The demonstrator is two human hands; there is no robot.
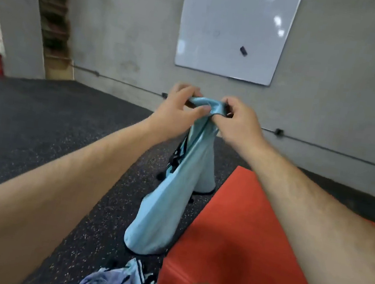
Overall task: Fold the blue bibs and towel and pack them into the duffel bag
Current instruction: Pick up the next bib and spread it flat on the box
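Both hands are raised at arm's length: the left hand (178, 109) and right hand (237, 122) pinch the top edge of a light blue bib (175, 188), which hangs over dark speckled floor (38, 135). Open floor runs left; a red mat (253, 235) borders the right. Crumpled blue fabric (113, 283) lies below. A whiteboard (233, 28) hangs on the wall.

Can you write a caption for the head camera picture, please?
The left hand and right hand pinch the top of a blue bib hanging over the floor beside a red mat.
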